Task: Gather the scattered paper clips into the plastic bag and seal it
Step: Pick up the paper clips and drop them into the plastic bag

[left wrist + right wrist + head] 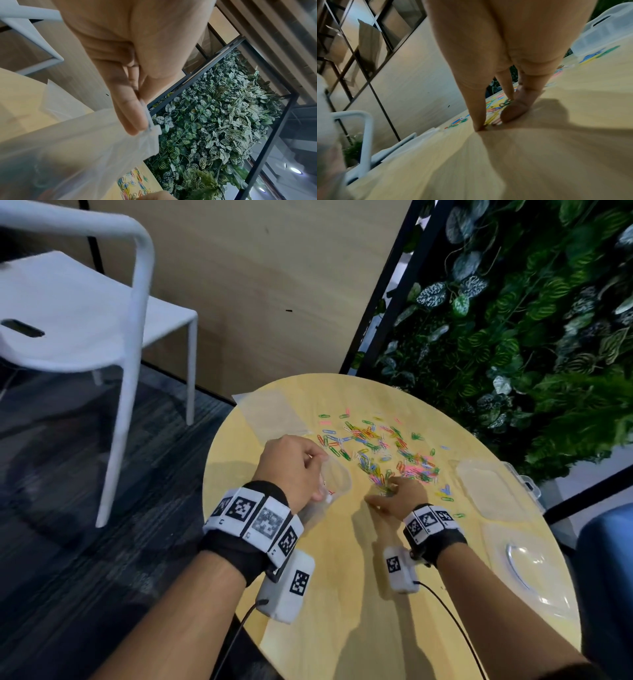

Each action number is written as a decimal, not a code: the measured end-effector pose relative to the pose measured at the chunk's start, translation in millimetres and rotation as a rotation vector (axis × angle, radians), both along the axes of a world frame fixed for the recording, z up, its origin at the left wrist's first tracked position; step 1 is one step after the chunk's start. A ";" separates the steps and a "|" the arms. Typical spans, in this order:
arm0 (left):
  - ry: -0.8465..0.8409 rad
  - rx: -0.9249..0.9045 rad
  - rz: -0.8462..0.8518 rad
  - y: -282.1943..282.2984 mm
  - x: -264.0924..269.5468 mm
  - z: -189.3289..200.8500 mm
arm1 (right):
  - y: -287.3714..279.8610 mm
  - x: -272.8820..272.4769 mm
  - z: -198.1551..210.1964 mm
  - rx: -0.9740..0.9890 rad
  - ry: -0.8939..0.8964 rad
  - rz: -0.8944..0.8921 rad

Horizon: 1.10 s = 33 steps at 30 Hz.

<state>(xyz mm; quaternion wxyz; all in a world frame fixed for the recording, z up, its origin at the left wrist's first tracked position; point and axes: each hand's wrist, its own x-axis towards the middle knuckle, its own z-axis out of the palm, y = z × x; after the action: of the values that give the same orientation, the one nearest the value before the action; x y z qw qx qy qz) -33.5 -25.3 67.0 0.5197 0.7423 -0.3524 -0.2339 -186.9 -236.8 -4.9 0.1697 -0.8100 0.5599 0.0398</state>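
Left hand pinches the plastic bag rim, mouth held open near the paper clips strewn mid-table. Right hand rakes, fingers down (nothing gripped yet). Next: scoop, drop in.

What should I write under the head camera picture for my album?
Left hand holds the clear plastic bag while right hand gathers colourful paper clips.

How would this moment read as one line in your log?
left hand: pinches bag rim, mouth open | right hand: fingers down on clips at pile edge | most clips on table | bag unsealed
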 end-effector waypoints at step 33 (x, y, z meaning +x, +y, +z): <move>-0.023 0.043 -0.076 -15.7 -20.2 -4.4 | 4.6 -30.5 49.1 0.817 -1.296 -0.504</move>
<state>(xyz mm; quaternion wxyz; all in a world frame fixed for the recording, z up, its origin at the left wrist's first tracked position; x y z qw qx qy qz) -53.7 -41.0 62.7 0.4904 0.7420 -0.3810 -0.2526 -217.4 -232.3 44.2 0.7472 -0.3954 0.4574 -0.2758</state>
